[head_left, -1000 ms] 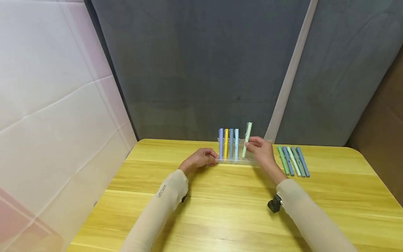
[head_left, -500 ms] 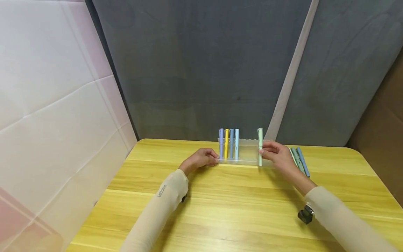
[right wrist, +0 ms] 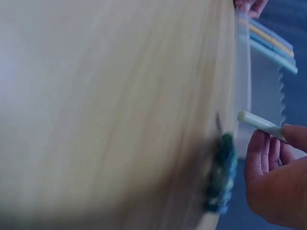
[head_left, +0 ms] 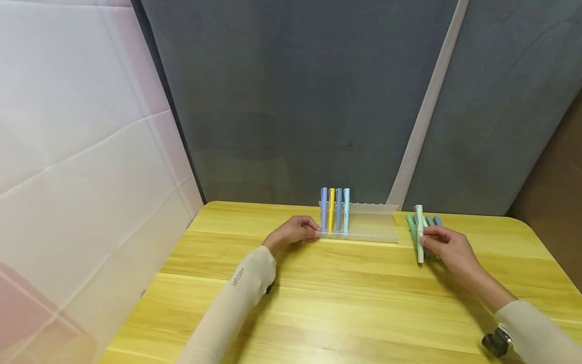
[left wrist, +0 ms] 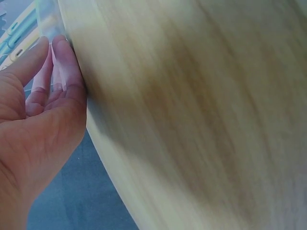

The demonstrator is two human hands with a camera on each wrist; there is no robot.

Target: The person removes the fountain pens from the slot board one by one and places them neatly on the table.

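Note:
A clear plastic pen rack [head_left: 374, 222] stands near the table's back edge. In its left part stand a purple pen [head_left: 324, 210], a yellow pen [head_left: 331, 211], a darker blue pen [head_left: 339, 211] and a light blue pen [head_left: 347, 211]. My left hand [head_left: 294, 232] pinches the rack's left front corner, also visible in the left wrist view. Right of the rack, my right hand [head_left: 451, 251] pinches a pale green pen [head_left: 419, 222] nearly upright between thumb and fingers. Behind this pen lie several pens, among them a green pen [head_left: 411, 226], partly hidden by the hand.
The wooden table [head_left: 309, 303] has a grey partition [head_left: 282, 111] right behind it. A white panel [head_left: 91, 151] rises on the left and a brown panel [head_left: 554, 167] on the right. A small black wrist camera [head_left: 496, 342] hangs below the right sleeve.
My right hand has carried the pale green pen rightward, from in front of the rack to over the lying pens. My left hand stays at the rack's corner; the head view has shifted slightly.

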